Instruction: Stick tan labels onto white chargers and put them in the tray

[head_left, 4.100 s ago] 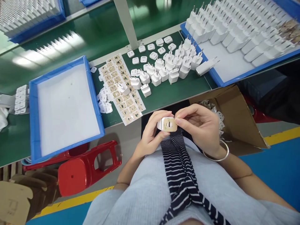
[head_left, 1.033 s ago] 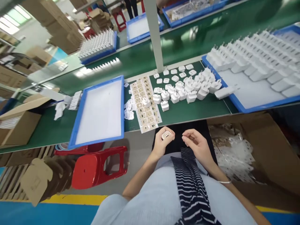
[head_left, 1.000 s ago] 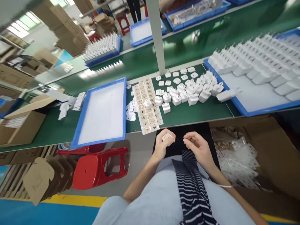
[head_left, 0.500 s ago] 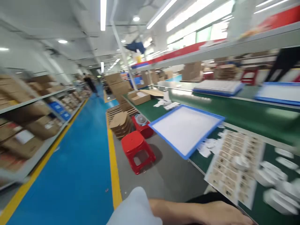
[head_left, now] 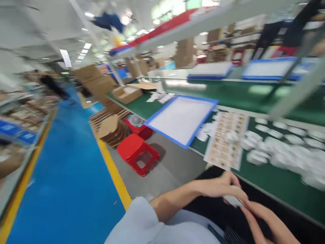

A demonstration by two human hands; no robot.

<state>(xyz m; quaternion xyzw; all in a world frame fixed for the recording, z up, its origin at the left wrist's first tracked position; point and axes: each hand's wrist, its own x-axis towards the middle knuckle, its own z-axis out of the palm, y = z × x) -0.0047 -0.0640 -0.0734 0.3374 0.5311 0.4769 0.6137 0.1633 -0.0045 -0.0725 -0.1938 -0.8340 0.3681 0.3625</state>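
Over my lap, close to the bench edge, my left hand (head_left: 224, 185) is closed around a small white plastic part (head_left: 233, 200). My right hand (head_left: 262, 217) meets it from the right, its fingertips pressed on the same part. Most of the part is hidden by the fingers. A sheet of brownish stickers (head_left: 219, 149) lies on the green bench just beyond my hands, with a white piece (head_left: 231, 136) on top. To its right, many similar white plastic parts (head_left: 286, 152) are spread in rows and heaps, somewhat blurred.
A blue-framed white tray (head_left: 181, 117) overhangs the bench's near edge. Beside it on the floor are a red stool (head_left: 135, 150) and stacked cardboard (head_left: 111, 130). An open carton (head_left: 127, 93) sits farther along the bench. A blue aisle (head_left: 68, 176) runs left, where a distant person (head_left: 54, 86) stands.
My view has swung right and down. Both hands are now in view with a white plastic part between them; earlier only my left arm and hand showed near the bench edge.
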